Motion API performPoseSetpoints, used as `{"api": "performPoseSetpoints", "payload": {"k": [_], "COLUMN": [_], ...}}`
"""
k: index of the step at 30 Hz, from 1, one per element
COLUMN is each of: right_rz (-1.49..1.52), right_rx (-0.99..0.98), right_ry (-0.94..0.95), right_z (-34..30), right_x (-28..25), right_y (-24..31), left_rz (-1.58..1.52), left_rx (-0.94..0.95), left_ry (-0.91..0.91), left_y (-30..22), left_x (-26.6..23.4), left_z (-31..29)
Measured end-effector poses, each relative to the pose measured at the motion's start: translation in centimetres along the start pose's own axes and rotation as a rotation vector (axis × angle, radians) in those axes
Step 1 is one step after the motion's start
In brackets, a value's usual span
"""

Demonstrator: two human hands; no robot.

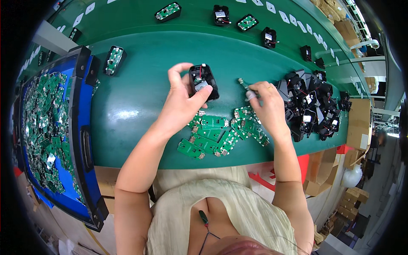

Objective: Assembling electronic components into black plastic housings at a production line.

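My left hand grips a black plastic housing above the green table, thumb over its near edge. The housing's open side faces up, with a red wire and a silver block inside. My right hand, a pale cover on one fingertip, pinches a narrow green part, apparently a circuit board seen nearly edge-on. A gap separates this part from the housing. Below both hands lies a loose spread of green circuit boards, partly hidden by my right hand.
Black housings are heaped at the right. A blue, black-edged bin full of circuit boards stands at the left. One housing with a board sits near it; several more housings line the green strip beyond the table.
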State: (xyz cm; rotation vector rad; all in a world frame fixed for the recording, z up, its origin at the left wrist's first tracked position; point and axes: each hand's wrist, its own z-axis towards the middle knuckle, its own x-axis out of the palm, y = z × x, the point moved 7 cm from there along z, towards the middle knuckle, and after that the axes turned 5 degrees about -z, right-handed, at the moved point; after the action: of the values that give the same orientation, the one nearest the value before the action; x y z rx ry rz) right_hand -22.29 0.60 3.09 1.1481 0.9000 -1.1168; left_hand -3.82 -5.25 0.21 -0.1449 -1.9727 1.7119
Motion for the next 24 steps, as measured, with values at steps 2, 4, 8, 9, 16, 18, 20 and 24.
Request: {"api": "performPoseSetpoints", "payload": {"k": [2,4,8,9,16,18,20,24], "right_rz": [-0.017,0.063,1.14,1.205,1.263,1.241,1.187,1.204], "right_rx": [0.044,0.066,0.287,0.287,0.196,0.165,0.15,0.175], "right_ry": [-0.126,-0.156,-0.129,-0.133,-0.173,-0.177,-0.181,-0.203], "right_z": [0.3,0.5,0.5,0.5,0.5,0.8,1.1,1.3], "right_x": [-0.7,-1.1,-0.6,-0.9,-0.7,-0.9,-1.0,-0.9], "right_y": [-0.6,-0.2,2.2,3.3,7.3,7.7,7.8,7.2], "left_rz": [-0.127,-0.111,0.044,0.022,0.176,0.169,0.164,0.161], "left_rx": [-0.069,-0.071,0.041,0.031,0.179,0.227,0.238,0.253], "left_ry": [0.024,0.046,0.007,-0.071,-0.181,-0.193,-0.191,-0.195], "left_y": [0.8,0.5,0.3,0.4,-0.3,-0.7,-0.9,-1.0], "left_x": [0.0,0.2,-0.4,-0.6,-0.7,-0.6,-0.6,-0.7], "left_z": [0.3,0.5,0.2,0.1,-0.4,-0.5,-0.5,-0.6]}}
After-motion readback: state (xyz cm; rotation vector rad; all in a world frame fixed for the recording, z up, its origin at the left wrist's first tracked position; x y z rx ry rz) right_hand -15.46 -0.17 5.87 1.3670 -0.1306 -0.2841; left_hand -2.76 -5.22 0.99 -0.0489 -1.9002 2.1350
